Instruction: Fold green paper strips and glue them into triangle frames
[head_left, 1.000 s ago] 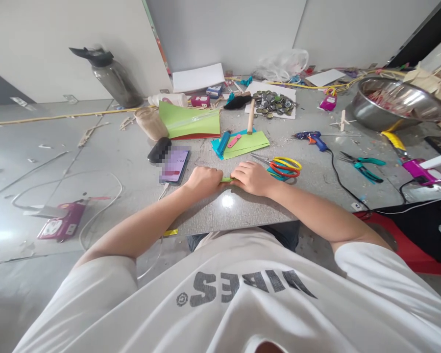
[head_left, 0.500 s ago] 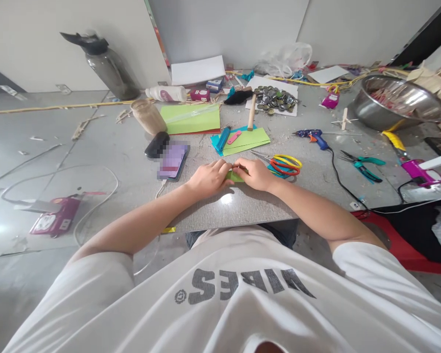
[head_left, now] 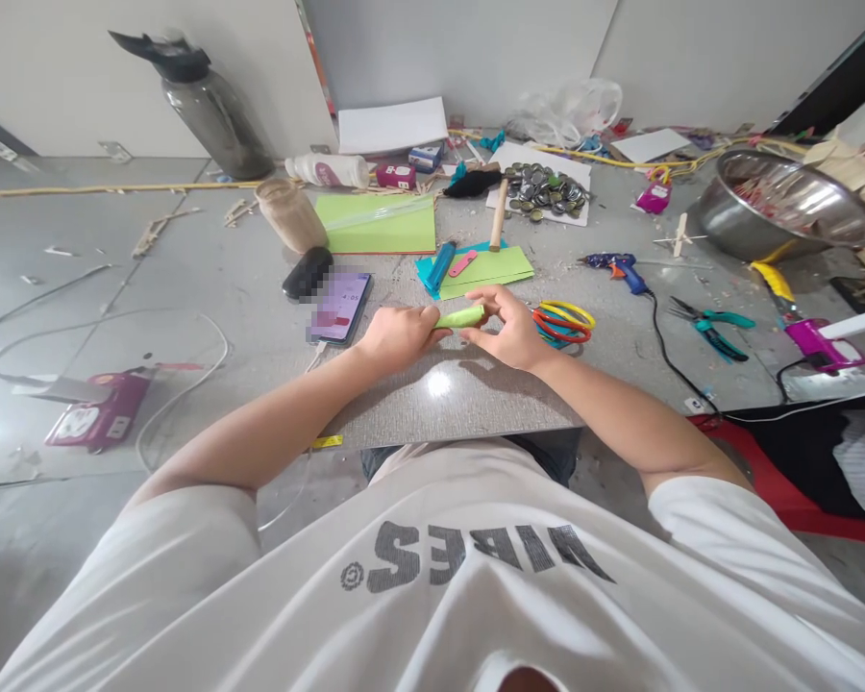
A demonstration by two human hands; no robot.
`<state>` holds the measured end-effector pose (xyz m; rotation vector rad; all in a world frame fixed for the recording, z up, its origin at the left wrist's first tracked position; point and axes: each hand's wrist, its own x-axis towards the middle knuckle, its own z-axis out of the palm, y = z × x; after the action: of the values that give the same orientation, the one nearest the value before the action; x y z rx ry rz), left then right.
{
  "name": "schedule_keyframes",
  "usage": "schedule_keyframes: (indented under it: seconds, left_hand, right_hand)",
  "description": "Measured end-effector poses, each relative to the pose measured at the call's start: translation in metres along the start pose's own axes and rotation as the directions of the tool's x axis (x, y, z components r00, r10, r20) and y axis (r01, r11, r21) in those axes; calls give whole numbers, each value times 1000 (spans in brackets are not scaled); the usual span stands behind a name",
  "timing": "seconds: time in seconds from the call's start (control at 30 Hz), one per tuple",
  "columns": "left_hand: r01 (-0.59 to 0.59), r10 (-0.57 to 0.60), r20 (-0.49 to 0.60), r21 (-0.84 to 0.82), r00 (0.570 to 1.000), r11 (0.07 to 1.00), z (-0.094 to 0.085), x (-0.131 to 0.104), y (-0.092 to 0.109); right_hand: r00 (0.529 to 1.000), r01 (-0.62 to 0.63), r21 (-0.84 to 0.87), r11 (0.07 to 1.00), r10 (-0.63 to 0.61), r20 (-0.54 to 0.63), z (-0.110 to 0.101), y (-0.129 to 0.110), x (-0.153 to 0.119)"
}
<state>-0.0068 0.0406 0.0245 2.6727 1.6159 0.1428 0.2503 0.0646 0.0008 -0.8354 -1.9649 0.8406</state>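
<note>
Between my two hands is a light green paper roll (head_left: 458, 318), rolled into a narrow tube and raised a little above the table. My left hand (head_left: 398, 338) is closed, pinching the tube's left end between thumb and fingers. Around the right end curve the fingers and thumb of my right hand (head_left: 513, 332); its exact contact is hard to make out. Beside that hand lie scissors with yellow and red handles (head_left: 566, 322), their blades hidden. Just beyond are green paper strips (head_left: 501, 274), a teal glue-like tube (head_left: 441, 269) and a small pink cutter (head_left: 464, 262).
To the left lie a phone (head_left: 342, 308) and a jar (head_left: 290, 213). A glue gun (head_left: 616, 269), pliers (head_left: 713, 327) and a metal bowl (head_left: 721, 207) occupy the right. Behind are bottle caps (head_left: 548, 190), a wooden-handled tool (head_left: 500, 216) and green sheets (head_left: 389, 226).
The green paper, pressed low between both hands before, is now lifted and shows as a tube. My right hand's fingers have spread around its right end, and the view has shifted slightly.
</note>
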Motion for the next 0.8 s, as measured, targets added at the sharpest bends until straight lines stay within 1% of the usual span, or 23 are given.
schedule_keyframes:
  seconds: [0.03,0.1,0.17,0.2,0.27,0.37,0.43,0.47,0.53,0.6,0.67,0.73,0.8]
  left_hand:
    - [-10,10,-25,-29,1000,1000,2,-1,1]
    - [-68,58,-103,-93,993,993,6,-5,5]
    - [-146,119,-203,-124,972,981,11,-9,10]
    - [-179,145,-246,-120,958,977,12,-10,12]
    - [-220,185,-299,-88,936,971,14,-12,16]
    - [-226,201,-318,-45,926,973,12,-13,16]
    - [-213,187,-314,-51,931,976,9,-13,13]
    - [-208,180,-307,-60,934,976,7,-13,12]
    - [-210,183,-274,-71,944,975,5,-13,9]
    - [-219,201,-211,-68,957,973,3,-13,7]
    - [-222,212,-127,-70,969,973,1,-13,6]
    - [-216,213,-44,-92,976,972,-2,-12,7]
    - [-205,209,13,-127,978,970,-4,-12,8]
  right_hand:
    - [1000,24,-43,999,-25,-13,1,0,-1]
    - [997,79,-132,988,-82,-16,5,-1,-4]
    - [984,174,-182,968,-177,2,9,-3,-8]
    - [971,236,-190,953,-239,7,11,-4,-9]
    - [932,357,-198,913,-363,5,13,-5,-12]
    - [869,488,-231,842,-494,35,11,-3,-16]
    - [847,524,-269,808,-526,72,7,-1,-17]
    - [848,523,-297,799,-524,82,4,0,-17]
    - [865,489,-366,792,-494,86,-1,0,-16]
    - [881,459,-425,780,-462,102,-6,-2,-14]
    - [881,464,-459,757,-449,151,-11,-4,-12]
    - [865,498,-477,724,-455,211,-15,-7,-10]
    - [836,547,-477,688,-471,280,-18,-8,-10]
